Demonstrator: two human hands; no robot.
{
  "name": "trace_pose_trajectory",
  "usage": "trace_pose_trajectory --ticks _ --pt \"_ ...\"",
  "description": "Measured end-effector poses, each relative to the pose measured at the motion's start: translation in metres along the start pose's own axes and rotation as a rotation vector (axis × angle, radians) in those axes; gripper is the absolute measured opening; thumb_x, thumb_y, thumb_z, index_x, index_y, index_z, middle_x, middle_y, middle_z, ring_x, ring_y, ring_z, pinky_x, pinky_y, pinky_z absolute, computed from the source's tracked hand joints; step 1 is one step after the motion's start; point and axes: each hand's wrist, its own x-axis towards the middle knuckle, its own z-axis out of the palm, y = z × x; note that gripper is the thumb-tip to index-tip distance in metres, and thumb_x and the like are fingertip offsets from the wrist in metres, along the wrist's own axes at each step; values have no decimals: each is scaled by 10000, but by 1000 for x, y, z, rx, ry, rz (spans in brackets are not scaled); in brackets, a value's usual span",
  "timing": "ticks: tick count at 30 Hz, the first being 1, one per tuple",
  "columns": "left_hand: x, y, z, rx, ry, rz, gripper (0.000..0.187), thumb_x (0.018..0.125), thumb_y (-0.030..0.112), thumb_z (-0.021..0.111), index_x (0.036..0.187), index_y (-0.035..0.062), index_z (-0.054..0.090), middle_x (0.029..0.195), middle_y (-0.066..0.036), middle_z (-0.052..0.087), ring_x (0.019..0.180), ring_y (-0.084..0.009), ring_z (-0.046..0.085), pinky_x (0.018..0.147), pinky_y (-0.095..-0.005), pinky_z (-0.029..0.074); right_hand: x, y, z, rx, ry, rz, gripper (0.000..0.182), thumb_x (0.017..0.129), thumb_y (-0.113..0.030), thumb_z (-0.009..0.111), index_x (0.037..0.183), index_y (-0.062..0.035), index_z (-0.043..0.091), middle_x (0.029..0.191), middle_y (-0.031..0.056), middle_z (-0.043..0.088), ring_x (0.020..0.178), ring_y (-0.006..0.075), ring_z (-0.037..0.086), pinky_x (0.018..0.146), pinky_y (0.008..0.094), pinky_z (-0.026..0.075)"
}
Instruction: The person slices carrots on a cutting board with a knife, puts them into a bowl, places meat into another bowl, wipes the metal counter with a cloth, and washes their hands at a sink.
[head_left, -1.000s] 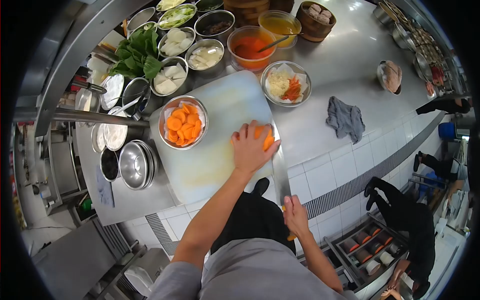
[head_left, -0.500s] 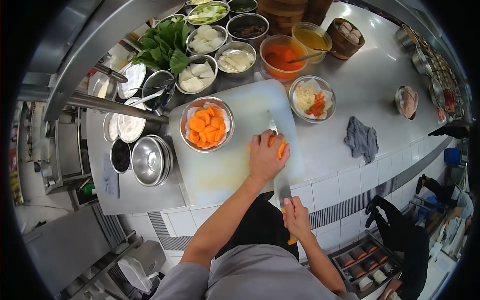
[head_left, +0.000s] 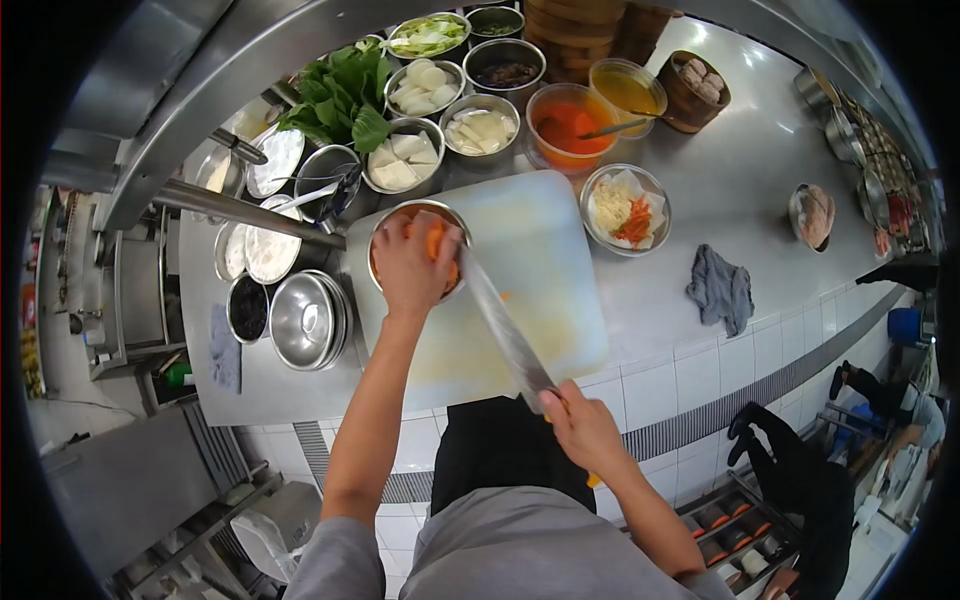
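My left hand [head_left: 415, 268] is over the metal bowl [head_left: 462, 226] at the upper left of the cutting board [head_left: 535, 230]. Its fingers and thumb curve around orange carrot slices [head_left: 436, 238]; the hand hides much of the bowl's contents. In my right hand [head_left: 585, 432] is a large knife [head_left: 505, 325], gripped by its orange handle. The blade slants up and left across the board, its tip close to the bowl's right rim. A small carrot bit [head_left: 505, 296] lies on the board beside the blade.
Behind the board stand tofu [head_left: 403, 162], leafy greens [head_left: 340, 95] and red sauce [head_left: 568, 125]. To the right are a bowl of shredded ingredients [head_left: 626, 210] and a grey cloth [head_left: 720, 288]. Stacked metal bowls [head_left: 303, 320] sit left. Another person's dark-clothed legs [head_left: 800, 470] show lower right.
My left hand has moved left from the carrot on the board to the bowl. The knife has swung left, its tip now near the bowl. The view has shifted slightly.
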Motion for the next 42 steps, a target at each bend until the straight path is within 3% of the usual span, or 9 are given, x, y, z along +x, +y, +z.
trace_pose_trajectory --ticks 6,14,17,20,24,28,33,37,42 --pt "-11 11 -2 193 -119 53 657 942 640 635 1311 96 643 1533 -201 444 1418 -430 392 1111 -637 273 -51 42 -22 139 39 174 267 1083 -313 557 1046 -49 571 723 171 689 721 465 682 627 513 520" --pt "-3 1 -8 -258 -63 -55 633 1005 556 576 1403 64 583 1588 -218 397 1493 -443 321 1195 -630 198 -65 96 1 294 106 344 340 1089 -362 557 974 -45 596 573 69 584 503 193 613 511 354 464" --pt "-9 9 -24 -290 124 55 562 997 479 619 1375 64 600 1534 -215 450 1469 -433 353 1194 -612 211 -65 103 17 308 89 346 362 1093 -384 544 967 -48 594 574 63 590 497 197 609 508 355 465" --pt "-36 26 -39 -269 171 137 441 884 141 775 1291 54 628 1312 -190 585 1266 -420 542 1052 -512 446 -62 91 27 341 84 347 365 1094 -388 544 964 -49 581 581 61 592 476 184 594 487 349 464" --pt "-95 54 -26 -499 -314 15 429 890 59 755 1297 41 622 1265 -191 600 1166 -398 588 988 -450 511 -62 89 35 359 66 341 367 1093 -386 547 962 -43 565 590 66 594 461 176 587 471 341 463" --pt "-111 63 4 -356 -232 -41 352 884 51 764 1219 15 663 1221 -197 612 1061 -397 641 918 -435 540 -63 90 32 400 4 389 356 1088 -378 559 964 -44 566 594 76 593 475 191 597 485 361 468" --pt "-105 57 4 -397 -424 -174 259 880 30 760 1125 16 677 1090 -169 640 984 -356 663 869 -423 551 -57 90 26 -87 259 163 295 1069 -337 586 1006 -48 592 656 155 659 633 397 681 584 501 502" --pt "-92 61 -29 -667 -460 -206 189 889 22 764 1066 12 700 980 -129 673 863 -272 690 765 -367 564 -32 70 3 -276 488 28 292 1028 -327 648 1138 -58 636 939 191 722 748 450 695 655 523 543" --pt "1 20 -75 -431 36 -204 111 943 107 736 1031 40 752 949 -137 723 809 -289 695 730 -356 550 13 59 -8 -208 527 -30 330 949 -250 744 1215 -101 617 1066 153 637 918 412 676 728 501 554"
